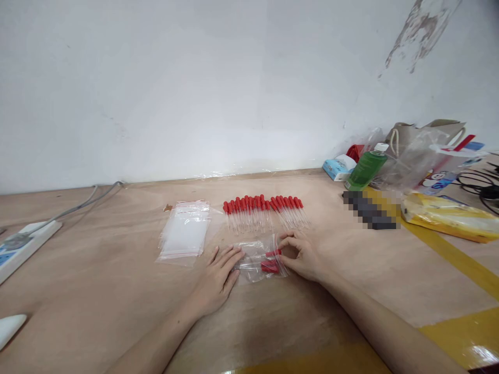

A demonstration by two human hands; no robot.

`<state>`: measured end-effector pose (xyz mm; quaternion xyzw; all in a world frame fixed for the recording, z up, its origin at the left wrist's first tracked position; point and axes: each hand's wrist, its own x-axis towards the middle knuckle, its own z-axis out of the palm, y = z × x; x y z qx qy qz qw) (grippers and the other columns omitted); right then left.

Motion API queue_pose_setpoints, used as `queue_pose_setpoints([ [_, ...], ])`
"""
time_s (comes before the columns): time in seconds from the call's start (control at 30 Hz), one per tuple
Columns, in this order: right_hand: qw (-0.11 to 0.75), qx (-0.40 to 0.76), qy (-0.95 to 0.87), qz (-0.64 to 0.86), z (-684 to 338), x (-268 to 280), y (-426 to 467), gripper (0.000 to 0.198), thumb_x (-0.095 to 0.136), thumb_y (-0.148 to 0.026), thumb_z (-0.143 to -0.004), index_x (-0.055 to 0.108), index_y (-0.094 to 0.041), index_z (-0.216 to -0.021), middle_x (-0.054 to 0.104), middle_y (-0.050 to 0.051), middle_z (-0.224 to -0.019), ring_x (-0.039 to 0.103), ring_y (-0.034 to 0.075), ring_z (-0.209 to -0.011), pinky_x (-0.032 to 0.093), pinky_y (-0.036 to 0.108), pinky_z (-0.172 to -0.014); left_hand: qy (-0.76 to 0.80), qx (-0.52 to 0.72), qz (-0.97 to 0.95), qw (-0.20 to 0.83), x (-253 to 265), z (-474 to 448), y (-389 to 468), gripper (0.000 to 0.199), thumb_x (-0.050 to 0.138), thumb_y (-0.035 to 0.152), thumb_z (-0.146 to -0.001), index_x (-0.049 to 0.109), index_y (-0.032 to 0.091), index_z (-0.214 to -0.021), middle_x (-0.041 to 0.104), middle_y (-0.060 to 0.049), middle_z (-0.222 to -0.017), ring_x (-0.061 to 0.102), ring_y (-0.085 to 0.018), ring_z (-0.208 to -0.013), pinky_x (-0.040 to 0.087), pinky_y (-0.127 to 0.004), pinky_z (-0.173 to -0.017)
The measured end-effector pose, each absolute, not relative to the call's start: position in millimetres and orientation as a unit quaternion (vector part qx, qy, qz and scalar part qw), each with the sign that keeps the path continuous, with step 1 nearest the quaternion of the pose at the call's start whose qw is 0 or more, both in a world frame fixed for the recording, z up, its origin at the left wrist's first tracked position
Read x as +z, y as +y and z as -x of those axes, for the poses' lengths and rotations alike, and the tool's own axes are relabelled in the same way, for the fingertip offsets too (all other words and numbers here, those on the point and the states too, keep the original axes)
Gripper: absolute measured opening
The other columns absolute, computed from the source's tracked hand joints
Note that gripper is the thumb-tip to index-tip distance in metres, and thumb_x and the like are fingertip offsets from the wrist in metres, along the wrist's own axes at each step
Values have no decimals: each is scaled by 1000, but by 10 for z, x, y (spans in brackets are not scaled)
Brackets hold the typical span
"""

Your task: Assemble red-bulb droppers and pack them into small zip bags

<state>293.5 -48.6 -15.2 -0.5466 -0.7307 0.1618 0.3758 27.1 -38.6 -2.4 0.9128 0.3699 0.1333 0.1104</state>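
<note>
In front of me a clear zip-lock bag [251, 272] lies flat, its mouth with the red zip line to the right. My left hand [220, 272] rests with fingers spread on the bag's left end. At the mouth, thumb and index finger of my right hand [298, 254] close around the red bulb of a dropper [272, 253], whose stem points left inside the bag. More red bulbs [270, 267] show through the plastic just below; their exact number is unclear. Beyond the bag, loose droppers with red bulbs [249, 205] and thin clear stems lie in two groups.
A stack of clear zip-lock bags [185, 228] lies left of the droppers. At far left is a white power strip [29, 244] with a cable. To the right stand a green bottle [366, 169], a blue tissue pack [337, 169] and a yellow packet [448, 215].
</note>
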Motion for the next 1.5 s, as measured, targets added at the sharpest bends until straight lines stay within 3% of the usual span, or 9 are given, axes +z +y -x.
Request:
queue_pose_setpoints([
  [0.23,309,135,-768,544,-2935,-125,-518,22,50,-23,-79,67,-28,-91,56,7,-110,48,22,-105,31,45,-91,365,136,-914,109,-5,-268,-388,38,30,24,-92,37,26,-129,40,-3,-135,32,-18,-127,18,-47,-107],
  [0.47,365,100,-663,646,-3140,17,-133,11,52,-21,-73,60,-17,-79,61,3,-75,56,16,-72,43,28,-68,364,145,-913,117,-10,-263,-377,33,33,24,-91,45,24,-121,43,-4,-134,32,-18,-127,18,-48,-107],
  [0.73,249,78,-598,758,-2936,202,556,10,56,-24,-69,60,-15,-69,63,9,-77,58,20,-79,41,28,-68,360,152,-912,127,-13,-252,-372,33,34,26,-91,47,26,-121,43,-4,-133,34,-19,-126,20,-48,-106],
  [0.97,239,134,-544,793,-2904,236,744,8,62,-22,-61,57,-16,-60,60,9,-65,59,22,-68,40,27,-56,367,144,-910,130,-19,-246,-377,32,34,27,-91,48,26,-120,43,-3,-134,32,-18,-127,19,-48,-107],
  [1.17,311,210,-526,763,-3004,388,682,18,58,-30,-66,54,-16,-56,52,2,-50,54,15,-54,39,24,-50,361,151,-911,128,-24,-243,-371,32,34,28,-91,48,26,-120,43,-3,-134,33,-18,-127,20,-47,-107],
  [1.3,408,257,-533,695,-3106,336,268,27,42,-41,-79,51,-16,-85,53,-2,-58,52,10,-50,42,22,-49,360,146,-912,128,-20,-246,-366,33,33,27,-91,47,26,-121,43,-2,-134,33,-19,-126,20,-48,-107],
  [1.37,550,313,-489,600,-3151,232,7,48,55,-40,-70,37,-17,-109,51,-6,-61,50,9,-45,42,22,-45,361,143,-913,128,-18,-244,-364,32,33,27,-91,48,26,-120,43,-2,-134,33,-18,-126,19,-48,-107],
  [1.43,602,351,-464,547,-3174,99,-221,72,62,-39,-66,21,-21,-122,51,-8,-63,50,9,-43,44,23,-44,361,140,-913,125,-12,-243,-364,32,34,26,-91,48,26,-120,43,-3,-134,34,-19,-126,19,-48,-106],
  [1.5,622,367,-454,521,-3166,-35,-378,76,63,-38,-68,15,-23,-125,51,-8,-63,52,10,-46,46,24,-46,360,139,-915,120,0,-243,-366,32,34,25,-91,48,26,-119,43,-3,-133,34,-19,-126,20,-49,-106],
])
